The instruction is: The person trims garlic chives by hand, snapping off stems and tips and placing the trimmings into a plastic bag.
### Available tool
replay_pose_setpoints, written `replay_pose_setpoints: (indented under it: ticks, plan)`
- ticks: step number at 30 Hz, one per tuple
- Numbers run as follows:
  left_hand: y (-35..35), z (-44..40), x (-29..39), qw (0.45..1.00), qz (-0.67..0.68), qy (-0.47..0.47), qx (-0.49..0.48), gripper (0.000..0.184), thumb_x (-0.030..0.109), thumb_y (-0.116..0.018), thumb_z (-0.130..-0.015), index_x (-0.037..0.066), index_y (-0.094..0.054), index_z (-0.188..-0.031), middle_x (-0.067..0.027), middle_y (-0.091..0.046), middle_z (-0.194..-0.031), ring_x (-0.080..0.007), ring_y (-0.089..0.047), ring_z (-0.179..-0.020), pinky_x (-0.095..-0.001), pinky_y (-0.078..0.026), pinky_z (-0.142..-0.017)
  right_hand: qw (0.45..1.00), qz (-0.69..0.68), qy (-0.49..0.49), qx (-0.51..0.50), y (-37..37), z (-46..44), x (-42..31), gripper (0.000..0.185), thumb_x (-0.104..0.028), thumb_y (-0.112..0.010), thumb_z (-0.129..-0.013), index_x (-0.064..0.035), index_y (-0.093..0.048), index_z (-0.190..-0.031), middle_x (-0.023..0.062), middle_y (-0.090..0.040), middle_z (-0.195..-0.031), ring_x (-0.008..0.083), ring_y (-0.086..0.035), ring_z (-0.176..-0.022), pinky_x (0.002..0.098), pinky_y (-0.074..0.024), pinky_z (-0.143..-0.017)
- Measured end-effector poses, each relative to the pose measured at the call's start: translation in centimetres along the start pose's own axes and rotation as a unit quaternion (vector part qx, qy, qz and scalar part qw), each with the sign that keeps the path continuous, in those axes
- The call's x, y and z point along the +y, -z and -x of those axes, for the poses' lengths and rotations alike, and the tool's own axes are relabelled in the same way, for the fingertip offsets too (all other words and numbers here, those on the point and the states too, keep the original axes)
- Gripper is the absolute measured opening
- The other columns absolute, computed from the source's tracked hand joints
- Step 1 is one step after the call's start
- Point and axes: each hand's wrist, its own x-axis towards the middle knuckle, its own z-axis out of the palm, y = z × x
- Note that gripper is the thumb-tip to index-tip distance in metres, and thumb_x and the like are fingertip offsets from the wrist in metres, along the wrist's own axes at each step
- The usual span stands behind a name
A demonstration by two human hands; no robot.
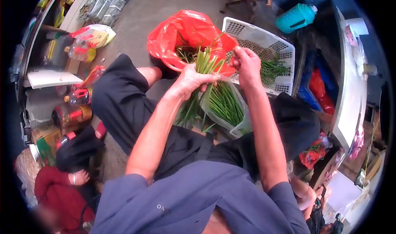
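My left hand [190, 82] is closed around a bunch of chives [205, 61], pale cut ends up and green leaves hanging below the fist. My right hand [247, 65] is closed in a pinch beside the red bag's rim; whatever lies between its fingertips is too small to make out. A red plastic bag [181, 25] stands open in front of my hands, with loose trimmings [186, 54] inside. Between my legs, a clear plastic bag [242, 129] holds more chives [225, 102], partly behind my left hand.
A white slotted basket [284, 48] with greens [272, 68] stands beyond my right hand. Behind it is a turquoise jug [297, 18]. Bottles [78, 94] line the left side, near a person in a red sleeve [51, 182]. Wrapped bundles [105, 5] lie at the upper left.
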Motion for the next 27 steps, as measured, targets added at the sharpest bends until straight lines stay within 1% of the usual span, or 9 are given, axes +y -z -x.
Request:
replay_pose_setpoints:
  ticks: [2,3,6,7,10,15,17,20,27]
  plan:
    - [-0.3,0.3,0.2,0.999,0.05,-0.01,-0.014,0.02,0.014,-0.072,-0.078,0.002,-0.065,-0.092,-0.0053,-0.066,-0.073,-0.0086,-0.054,-0.054,-0.0205,-0.038,-0.045,0.995,-0.095,0.026,0.017,-0.7,-1.0,-0.5,0.021,-0.012,-0.064,-0.088,0.0019,-0.064,-0.104,0.0036,-0.063,-0.077,0.0096,-0.057,-0.059,0.0236,-0.0502,-0.059]
    - [0.3,0.6,0.6,0.999,0.047,-0.007,-0.01,0.02,0.014,-0.072,-0.078,0.002,-0.065,-0.092,-0.0053,-0.066,-0.073,-0.0086,-0.054,-0.054,-0.0205,-0.038,-0.045,0.995,-0.1,0.023,0.015,-2.3,-1.3,-0.7,0.021,-0.012,-0.064,-0.088,0.0019,-0.064,-0.104,0.0036,-0.063,-0.077,0.0096,-0.057,-0.059,0.0236,-0.0502,-0.059]
    - [0.5,0.3,0.8,0.996,0.082,-0.022,-0.011,0.019,0.013,-0.071,-0.078,0.002,-0.064,-0.091,-0.0061,-0.066,-0.074,-0.0087,-0.054,-0.054,-0.0207,-0.038,-0.046,0.997,0.001,0.059,-0.054,-4.2,-1.7,-1.1,0.023,-0.014,-0.065,-0.088,0.0012,-0.064,-0.106,0.0031,-0.065,-0.081,0.0091,-0.058,-0.064,0.0242,-0.0508,-0.06]
    - [0.6,0.2,0.6,0.994,0.104,-0.016,0.001,0.019,0.013,-0.071,-0.078,0.002,-0.064,-0.092,-0.0067,-0.067,-0.075,-0.0089,-0.054,-0.054,-0.0208,-0.039,-0.046,0.994,0.038,0.09,-0.044,-4.5,-1.5,-0.6,0.019,-0.013,-0.064,-0.086,0.002,-0.066,-0.098,0.005,-0.066,-0.079,0.0095,-0.06,-0.063,0.0237,-0.0501,-0.058]
    - [0.5,0.1,0.9,0.99,0.141,-0.012,0.025,0.018,0.012,-0.07,-0.079,0.002,-0.063,-0.092,-0.0077,-0.067,-0.077,-0.0093,-0.054,-0.054,-0.0208,-0.039,-0.047,0.995,0.061,0.06,-0.047,-4.0,-0.5,0.5,0.019,-0.017,-0.064,-0.088,0.0011,-0.067,-0.093,0.0042,-0.066,-0.077,0.0093,-0.059,-0.062,0.0238,-0.05,-0.059]
    - [0.5,-0.3,0.4,0.984,0.173,-0.006,0.05,0.017,0.011,-0.068,-0.08,0.001,-0.063,-0.093,-0.0077,-0.067,-0.077,-0.0094,-0.055,-0.055,-0.0206,-0.04,-0.048,0.999,-0.022,0.003,-0.027,-2.7,2.1,1.4,0.029,-0.03,-0.067,-0.089,-0.0008,-0.065,-0.086,0.0043,-0.064,-0.077,0.0101,-0.058,-0.06,0.0234,-0.0495,-0.054]
    - [0.3,-0.5,0.1,0.985,0.16,-0.003,0.067,0.018,0.01,-0.068,-0.081,0.001,-0.063,-0.095,-0.0077,-0.067,-0.076,-0.0096,-0.055,-0.055,-0.0206,-0.041,-0.048,0.998,-0.042,-0.014,-0.035,-2.9,3.1,1.3,0.029,-0.03,-0.068,-0.089,-0.0011,-0.065,-0.089,0.0047,-0.063,-0.078,0.0104,-0.058,-0.058,0.0235,-0.0494,-0.053]
    - [0.1,-0.8,-0.4,0.985,0.164,0.0,0.062,0.019,0.011,-0.067,-0.081,0.0,-0.062,-0.097,-0.008,-0.067,-0.076,-0.0098,-0.055,-0.055,-0.0207,-0.041,-0.048,0.992,-0.073,0.002,-0.105,-2.9,3.7,1.3,0.024,-0.022,-0.067,-0.09,-0.0006,-0.063,-0.1,0.0043,-0.064,-0.079,0.0098,-0.059,-0.059,0.0231,-0.0496,-0.055]
    - [-0.4,-0.4,0.0,0.982,0.177,0.024,0.055,0.02,0.01,-0.067,-0.082,0.0,-0.062,-0.098,-0.0106,-0.068,-0.078,-0.0097,-0.054,-0.052,-0.0204,-0.041,-0.046,0.99,-0.076,-0.01,-0.116,-2.5,4.0,2.0,0.021,-0.02,-0.062,-0.093,0.0002,-0.063,-0.1,0.0032,-0.065,-0.081,0.008,-0.059,-0.062,0.0229,-0.0484,-0.057]
